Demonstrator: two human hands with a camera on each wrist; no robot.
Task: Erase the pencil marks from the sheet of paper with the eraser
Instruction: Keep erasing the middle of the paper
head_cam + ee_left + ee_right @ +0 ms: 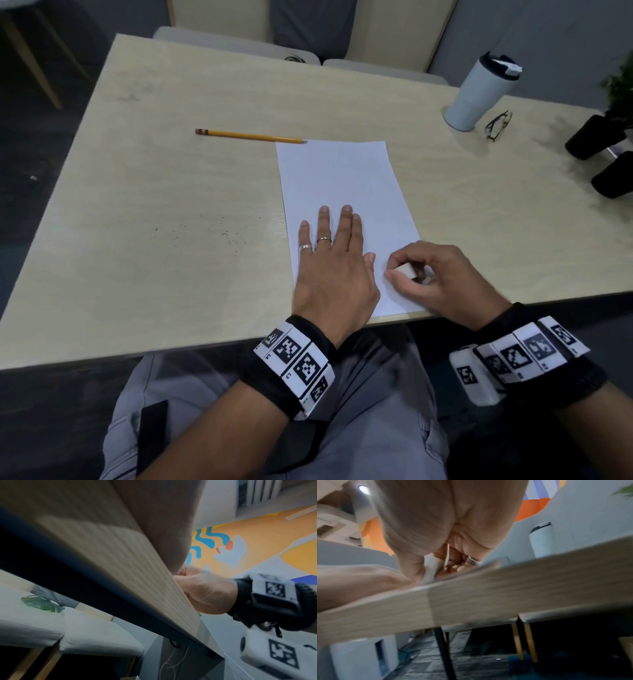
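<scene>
1. Here my right hand (442, 274) is pinching the white eraser (407, 270) in a curled grip, pressing it onto the sheet of paper (346, 192).
2. Just left of that grip, my left hand (334, 270) is lying flat with fingers straight, pinning the sheet to the bench (154, 212).

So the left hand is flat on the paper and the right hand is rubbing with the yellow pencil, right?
Not quite. The right hand pinches a white eraser, not the pencil. The head view shows the yellow pencil lying untouched on the table, beside the paper's far corner. The left hand does lie flat on the paper.
</scene>
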